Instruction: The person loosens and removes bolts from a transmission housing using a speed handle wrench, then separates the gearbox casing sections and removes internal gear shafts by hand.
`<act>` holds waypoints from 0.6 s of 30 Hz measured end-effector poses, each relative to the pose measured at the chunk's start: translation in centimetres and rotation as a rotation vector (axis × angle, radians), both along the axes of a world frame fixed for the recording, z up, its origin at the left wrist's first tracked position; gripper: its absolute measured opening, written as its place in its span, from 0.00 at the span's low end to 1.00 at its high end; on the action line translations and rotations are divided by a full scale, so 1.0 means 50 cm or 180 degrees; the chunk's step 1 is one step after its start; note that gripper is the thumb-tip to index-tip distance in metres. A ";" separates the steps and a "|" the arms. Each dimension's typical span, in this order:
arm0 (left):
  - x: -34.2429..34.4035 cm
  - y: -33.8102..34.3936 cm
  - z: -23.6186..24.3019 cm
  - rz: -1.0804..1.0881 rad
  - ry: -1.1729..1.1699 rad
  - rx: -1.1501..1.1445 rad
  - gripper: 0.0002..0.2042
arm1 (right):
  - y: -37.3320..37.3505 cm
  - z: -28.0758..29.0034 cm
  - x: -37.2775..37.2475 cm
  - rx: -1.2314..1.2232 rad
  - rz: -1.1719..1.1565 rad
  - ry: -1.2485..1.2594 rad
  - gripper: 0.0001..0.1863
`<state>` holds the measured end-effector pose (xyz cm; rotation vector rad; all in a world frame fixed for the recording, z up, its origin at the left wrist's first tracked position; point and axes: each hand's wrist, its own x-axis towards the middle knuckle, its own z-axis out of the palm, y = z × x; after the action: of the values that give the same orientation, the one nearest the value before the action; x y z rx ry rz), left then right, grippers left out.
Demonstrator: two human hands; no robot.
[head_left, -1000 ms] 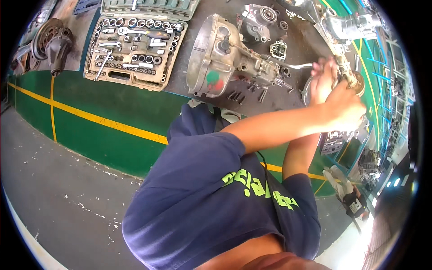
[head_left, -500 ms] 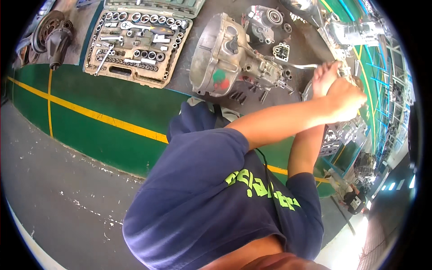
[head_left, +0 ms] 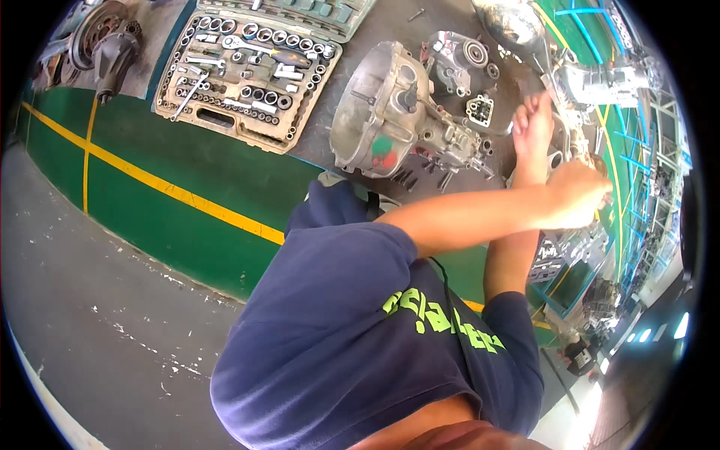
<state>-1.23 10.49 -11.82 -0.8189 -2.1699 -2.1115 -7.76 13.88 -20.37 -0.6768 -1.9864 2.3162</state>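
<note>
My left arm stretches across to the right, over my right arm. At its end my left hand (head_left: 576,196) is closed in a fist beside a metal gear assembly (head_left: 576,141); what lies inside the fingers is hidden. Farther up, my right hand (head_left: 532,127) has its fingers loosely bent and apart, near a curved silver rod (head_left: 491,129) whose end it covers. Left of this hand stands a large gearbox housing (head_left: 375,112) with green and red paint marks. Several dark bolts (head_left: 405,178) lie in front of it.
An opened socket set case (head_left: 247,82) lies on the bench left of the housing. A gear cover (head_left: 457,60) and a small plate with holes (head_left: 480,110) sit behind it. At far left is a rusty axle part (head_left: 112,56). More machinery (head_left: 600,79) stands at right.
My hands have drawn apart. The right one has shifted left along the rod and its fingers have loosened; the left fist sits lower. The whole view has shifted slightly.
</note>
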 end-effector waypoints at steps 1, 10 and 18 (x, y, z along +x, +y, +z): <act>0.005 -0.011 0.013 -0.0324 -0.0273 0.0352 0.05 | 0.028 -0.020 -0.004 -0.0136 -0.0119 0.0067 0.25; -0.048 -0.012 0.028 -0.0144 -0.0155 -0.0022 0.25 | 0.083 -0.063 0.137 -0.0348 -0.1177 0.0044 0.23; -0.063 0.057 0.022 0.0031 -0.0157 -0.0313 0.19 | 0.052 -0.086 0.263 -0.0698 -0.0364 -0.0226 0.27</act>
<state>-4.39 13.35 -10.74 -0.7685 -2.3139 -2.0568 5.37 16.49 -24.67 -0.8715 -1.6832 2.4951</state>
